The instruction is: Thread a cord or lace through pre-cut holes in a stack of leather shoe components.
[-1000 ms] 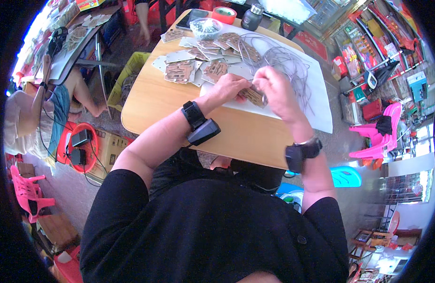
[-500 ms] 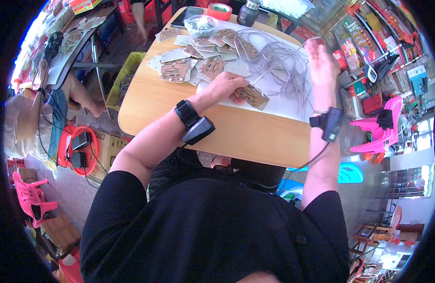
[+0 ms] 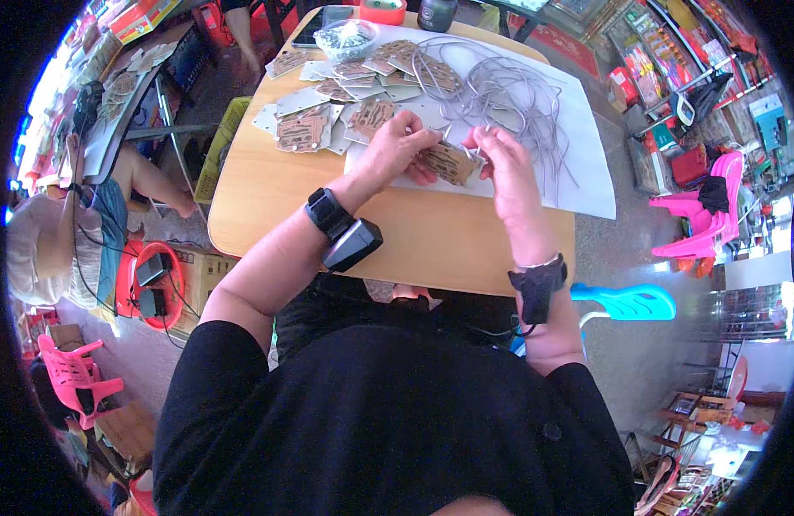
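My left hand (image 3: 392, 150) is closed on the left end of a small flat board (image 3: 449, 163), brown with dark line patterns, above the near part of a white sheet (image 3: 578, 172). At the board's right end my right hand (image 3: 510, 181) is pinched on a thin grey cord, close to the board's edge. Whether the cord passes through the board is too small to tell. Loose loops of grey cord (image 3: 509, 86) lie beyond my hands. To the left, a pile of similar boards (image 3: 301, 131), some showing white faces, spreads over the wooden table (image 3: 268, 198).
At the table's far side stand a clear bowl (image 3: 332, 50) of small pieces, a phone (image 3: 309, 31), a red tape roll (image 3: 383, 12) and a dark bottle (image 3: 437, 14). A blue stool (image 3: 633, 303) is at the right; another person (image 3: 44, 224) sits at left.
My right hand has come in from the far right, down to the board's right end, and now pinches the cord. My left hand keeps its hold on the board.
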### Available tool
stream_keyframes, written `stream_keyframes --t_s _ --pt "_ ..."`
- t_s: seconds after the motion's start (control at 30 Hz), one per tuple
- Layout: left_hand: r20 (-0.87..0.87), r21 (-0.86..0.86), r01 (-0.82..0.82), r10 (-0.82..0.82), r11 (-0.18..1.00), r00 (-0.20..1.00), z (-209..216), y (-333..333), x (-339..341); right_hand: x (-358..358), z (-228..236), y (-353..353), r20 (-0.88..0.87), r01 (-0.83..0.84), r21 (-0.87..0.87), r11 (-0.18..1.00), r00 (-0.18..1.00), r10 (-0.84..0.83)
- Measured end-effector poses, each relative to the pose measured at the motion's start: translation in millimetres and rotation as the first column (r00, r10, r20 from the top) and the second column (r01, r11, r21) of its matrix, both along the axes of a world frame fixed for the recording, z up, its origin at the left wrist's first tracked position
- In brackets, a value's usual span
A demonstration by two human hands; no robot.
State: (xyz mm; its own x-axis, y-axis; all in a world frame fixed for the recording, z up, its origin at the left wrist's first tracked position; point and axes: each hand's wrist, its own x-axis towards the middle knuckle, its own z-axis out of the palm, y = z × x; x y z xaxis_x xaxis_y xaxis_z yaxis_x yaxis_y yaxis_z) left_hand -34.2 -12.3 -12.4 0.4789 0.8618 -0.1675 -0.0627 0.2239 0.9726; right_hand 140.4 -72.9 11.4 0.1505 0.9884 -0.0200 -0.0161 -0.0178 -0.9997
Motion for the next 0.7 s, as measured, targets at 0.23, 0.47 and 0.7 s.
stream_keyframes --t_s 0.23,0.47,0.7 --pt "-0.037 0.124 0.06 -0.056 0.99 0.998 -1.1 -2.8 2.0 -12.2 -34.3 11.6 0.292 0.224 0.291 0.93 0.905 -0.309" --pt "-0.188 0.446 0.125 -0.044 0.886 0.981 2.9 -14.9 3.2 -5.0 -38.6 12.4 0.12 0.298 0.21 0.931 0.937 -0.328" --pt "-0.311 0.444 0.186 -0.044 0.877 0.949 6.3 -11.7 0.6 -7.0 -34.5 9.6 0.238 0.27 0.163 0.949 0.923 -0.303"
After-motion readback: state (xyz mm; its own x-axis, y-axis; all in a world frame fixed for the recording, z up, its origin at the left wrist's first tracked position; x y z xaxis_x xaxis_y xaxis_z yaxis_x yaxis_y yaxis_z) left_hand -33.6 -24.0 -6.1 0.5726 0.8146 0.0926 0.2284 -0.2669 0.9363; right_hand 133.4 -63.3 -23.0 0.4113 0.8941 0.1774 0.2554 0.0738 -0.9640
